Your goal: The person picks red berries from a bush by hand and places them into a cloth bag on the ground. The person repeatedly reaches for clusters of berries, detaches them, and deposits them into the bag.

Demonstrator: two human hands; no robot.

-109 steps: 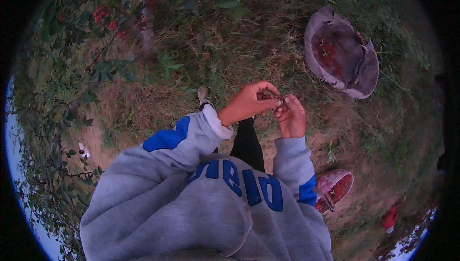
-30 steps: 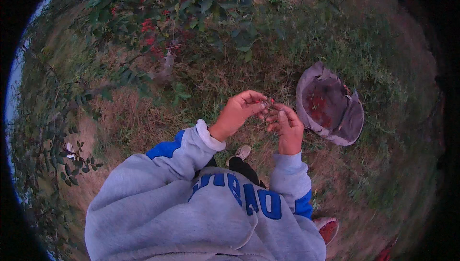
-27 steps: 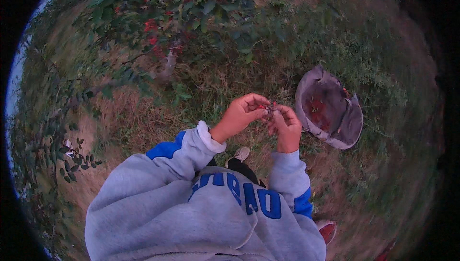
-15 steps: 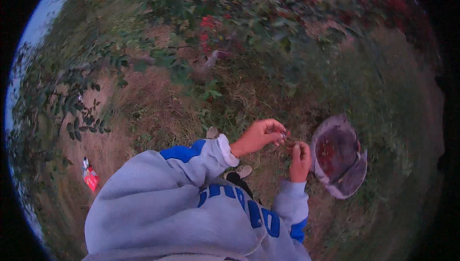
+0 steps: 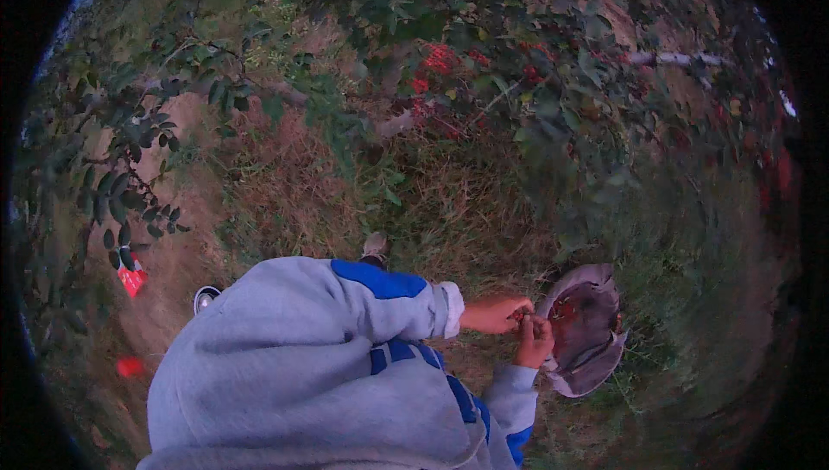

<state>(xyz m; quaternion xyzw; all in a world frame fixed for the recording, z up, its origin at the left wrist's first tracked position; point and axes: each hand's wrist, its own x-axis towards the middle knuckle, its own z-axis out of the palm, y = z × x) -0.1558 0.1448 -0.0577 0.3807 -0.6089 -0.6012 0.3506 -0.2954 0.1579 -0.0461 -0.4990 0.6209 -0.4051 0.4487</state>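
Note:
My left hand (image 5: 495, 314), reaching across from a grey sleeve with a blue patch, is closed around a few small red berries (image 5: 518, 315). Thumb and fingers of my right hand (image 5: 535, 342) are pinched together against those berries, touching the left fingertips; what exactly lies in the pinch is too small to make out. Just right of both hands an open greyish-purple cloth bag (image 5: 590, 358) sits on the grass, its rim folded outward on the near side. More red berries (image 5: 563, 307) lie inside it, toward its left wall.
Leafy branches with red berry clusters (image 5: 439, 59) spread across the far side, and a thin leafy twig (image 5: 129, 198) hangs at the left. A red package (image 5: 132, 280) and another red object (image 5: 129, 366) lie on the dirt at left. Dry grass (image 5: 449, 198) covers the ground ahead.
My hands have drawn closer together, with the right fingers now at the left hand's berries. The view has shifted, showing more of the branches and the bag lower in the picture.

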